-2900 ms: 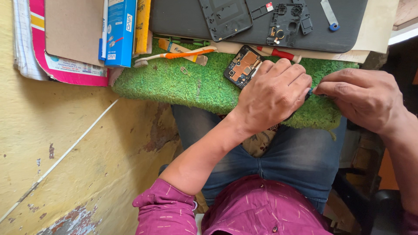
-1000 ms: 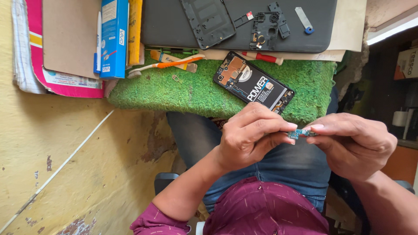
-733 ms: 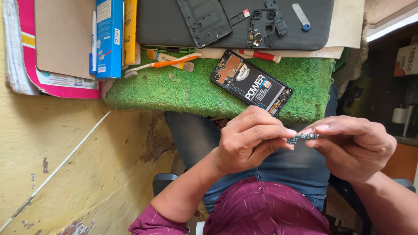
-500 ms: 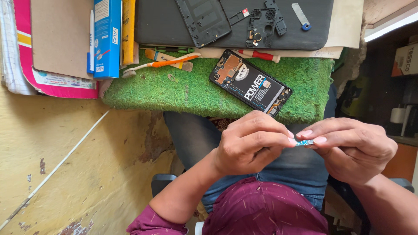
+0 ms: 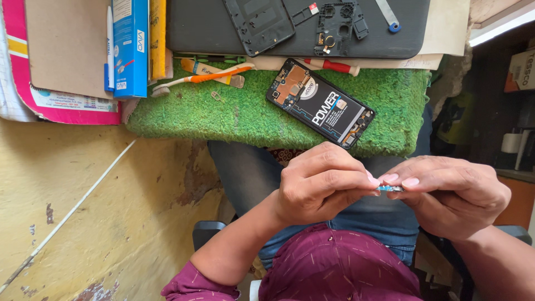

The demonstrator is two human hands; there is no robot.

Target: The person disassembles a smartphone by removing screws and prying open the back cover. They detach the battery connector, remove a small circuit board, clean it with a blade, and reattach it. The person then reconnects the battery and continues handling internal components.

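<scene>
Left hand [image 5: 317,184] and right hand [image 5: 451,195] meet fingertip to fingertip above the person's lap, both pinching a small blue circuit part [image 5: 390,189] between them — only a sliver of it shows between the fingertips [image 5: 374,179], so its full shape cannot be told. Both hands are closed narrow around this part; the left is curled with its knuckles up, the right lies flatter with its fingers pointing toward the left.

Beneath the hands: blue jeans [image 5: 245,173] and a maroon shirt [image 5: 340,267] with pushed-up sleeves.

Beyond the hands, on the green turf-like mat [image 5: 212,114] that covers the near edge of the tabletop, lies an opened phone [image 5: 319,102], back cover off, its black battery and copper-coloured board exposed; it sits at a slant, well apart from the hands. Left of it on the mat — a toothbrush with an orange-and-white handle [image 5: 200,79] and, just beside that, a flat prying tool [image 5: 214,72]. A red-handled screwdriver [image 5: 334,66] lies at the mat's far edge, near the phone.

Farther out, a dark work pad [image 5: 195,28] carries a black phone back cover [image 5: 259,22], a black inner frame piece [image 5: 337,25] and a grey tool with a blue tip [image 5: 388,14].

At the left: a blue carton [image 5: 129,47], a yellow strip [image 5: 157,33] beside it, a sheet of brown cardboard [image 5: 61,44] over pink-edged papers [image 5: 72,111]. Below, a worn yellow wall surface [image 5: 83,212].
</scene>
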